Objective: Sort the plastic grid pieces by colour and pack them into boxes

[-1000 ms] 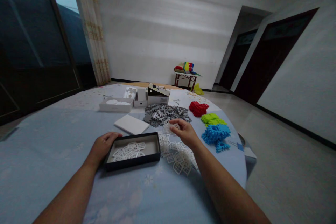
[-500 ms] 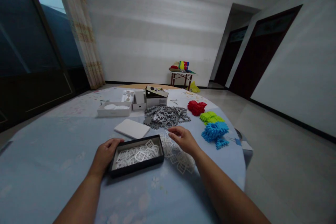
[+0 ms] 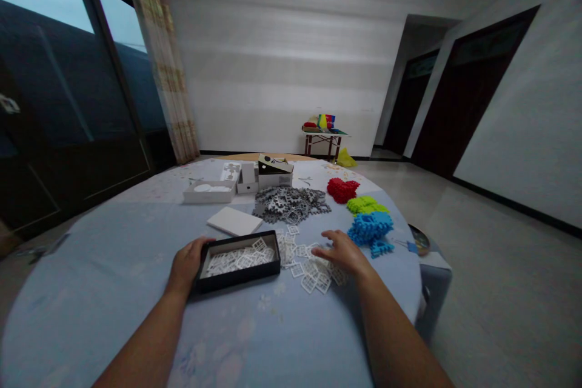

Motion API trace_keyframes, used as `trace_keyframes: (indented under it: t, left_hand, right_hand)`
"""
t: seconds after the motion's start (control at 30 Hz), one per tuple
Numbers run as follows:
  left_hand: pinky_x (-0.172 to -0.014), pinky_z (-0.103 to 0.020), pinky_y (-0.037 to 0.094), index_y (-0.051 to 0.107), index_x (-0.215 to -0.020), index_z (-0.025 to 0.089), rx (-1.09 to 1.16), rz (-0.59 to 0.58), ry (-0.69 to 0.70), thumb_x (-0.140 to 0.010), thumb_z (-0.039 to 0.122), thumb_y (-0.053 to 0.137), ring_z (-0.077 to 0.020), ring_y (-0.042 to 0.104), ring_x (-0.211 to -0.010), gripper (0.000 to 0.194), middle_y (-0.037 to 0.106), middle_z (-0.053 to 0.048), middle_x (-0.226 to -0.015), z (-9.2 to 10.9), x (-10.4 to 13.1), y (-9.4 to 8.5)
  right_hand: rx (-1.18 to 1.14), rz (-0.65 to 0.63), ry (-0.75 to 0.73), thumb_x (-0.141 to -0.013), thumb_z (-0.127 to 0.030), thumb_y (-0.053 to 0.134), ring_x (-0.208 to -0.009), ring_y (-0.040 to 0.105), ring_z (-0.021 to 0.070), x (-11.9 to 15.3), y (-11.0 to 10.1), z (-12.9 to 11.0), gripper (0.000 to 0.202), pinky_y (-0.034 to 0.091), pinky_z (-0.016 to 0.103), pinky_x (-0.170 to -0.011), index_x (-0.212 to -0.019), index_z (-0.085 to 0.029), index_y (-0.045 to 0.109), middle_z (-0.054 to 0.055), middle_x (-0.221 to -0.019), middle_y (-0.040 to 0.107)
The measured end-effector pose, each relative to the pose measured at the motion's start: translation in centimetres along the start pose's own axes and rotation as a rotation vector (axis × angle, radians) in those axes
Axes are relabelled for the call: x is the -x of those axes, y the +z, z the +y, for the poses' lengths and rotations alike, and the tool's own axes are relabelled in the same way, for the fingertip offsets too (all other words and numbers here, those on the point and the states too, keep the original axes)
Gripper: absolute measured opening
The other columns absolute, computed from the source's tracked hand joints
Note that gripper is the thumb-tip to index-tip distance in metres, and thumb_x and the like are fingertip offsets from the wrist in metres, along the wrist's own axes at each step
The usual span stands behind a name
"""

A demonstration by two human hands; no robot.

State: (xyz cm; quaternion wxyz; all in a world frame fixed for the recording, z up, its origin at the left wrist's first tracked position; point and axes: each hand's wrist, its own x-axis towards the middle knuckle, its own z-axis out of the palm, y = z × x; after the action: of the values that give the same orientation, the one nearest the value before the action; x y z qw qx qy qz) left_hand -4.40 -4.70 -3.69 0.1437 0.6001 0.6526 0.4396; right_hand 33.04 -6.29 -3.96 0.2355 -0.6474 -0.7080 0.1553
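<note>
A black-sided box (image 3: pixel 240 279) lies in front of me, with many white square grid pieces (image 3: pixel 239 259) inside. My left hand (image 3: pixel 187 264) grips the box at its left end, fingers over the rim. To the right of the box, a loose pile of the same white grid pieces (image 3: pixel 313 273) is spread on the cloth. My right hand (image 3: pixel 342 253) hovers at this pile's right side, thumb and fingers apart, with nothing visible between them.
Behind the box lies a flat white lid (image 3: pixel 234 221). Farther back are a heap of grey interlocking pieces (image 3: pixel 291 204), a white tray (image 3: pixel 209 192) and a patterned carton (image 3: pixel 275 178). Red (image 3: pixel 342 190), green (image 3: pixel 367 204) and blue pieces (image 3: pixel 370 230) are heaped at the right.
My right hand has moved right, from beside the box's far corner to over the loose white pieces, and its fingers have spread. My left hand stays on the box. The view has shifted slightly.
</note>
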Motion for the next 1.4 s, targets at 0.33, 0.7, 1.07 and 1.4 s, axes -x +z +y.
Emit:
trace_keyframes:
  t: [0.33, 0.7, 1.07, 1.4]
  left_hand:
    - [-0.084, -0.031, 0.046, 0.070, -0.077, 0.021, 0.141, -0.103, -0.061, -0.067, 0.048, 0.050, -0.0233, 0.062, -0.091, 0.035, 0.072, -0.005, -0.090, -0.7, -0.5, 0.2]
    - [-0.073, -0.031, 0.049, 0.069, -0.088, 0.017, 0.319, -0.350, -0.219, -0.059, 0.050, 0.065, -0.0220, 0.064, -0.078, 0.044, 0.072, -0.008, -0.084, -0.3, 0.5, -1.3]
    - [-0.063, -0.028, 0.048, 0.065, -0.079, 0.020, 0.334, -0.424, -0.209, -0.059, 0.042, 0.063, -0.0196, 0.062, -0.067, 0.030, 0.069, -0.002, -0.070, -2.1, -0.2, -1.2]
    - [-0.059, -0.027, 0.044, 0.061, -0.081, 0.020, 0.400, -0.448, -0.238, -0.063, 0.038, 0.061, -0.0178, 0.059, -0.064, 0.025, 0.066, 0.000, -0.067, -2.1, -0.1, -1.0]
  right_hand:
    - [0.051, -0.167, -0.062, -0.048, -0.063, 0.071, -0.109, 0.040, 0.0275, 1.5, 0.5, -1.3, 0.089, 0.032, 0.035, -0.092, -0.124, -0.022, 0.050, 0.010, -0.114, 0.049]
    - [0.004, -0.118, -0.148, -0.058, -0.058, 0.069, -0.103, 0.044, 0.0245, 0.9, 1.6, -1.6, 0.071, 0.035, 0.033, -0.088, -0.117, -0.021, 0.056, 0.008, -0.107, 0.055]
    - [-0.029, -0.085, -0.167, -0.065, -0.041, 0.070, -0.100, 0.048, 0.0230, 0.4, 2.0, -1.9, 0.054, 0.036, 0.030, -0.086, -0.113, -0.019, 0.059, 0.008, -0.104, 0.059]
    - [-0.109, -0.047, -0.236, -0.069, -0.028, 0.067, -0.095, 0.053, 0.0210, 0.0, 2.3, -2.0, 0.041, 0.039, 0.030, -0.085, -0.109, -0.019, 0.061, 0.007, -0.100, 0.062]
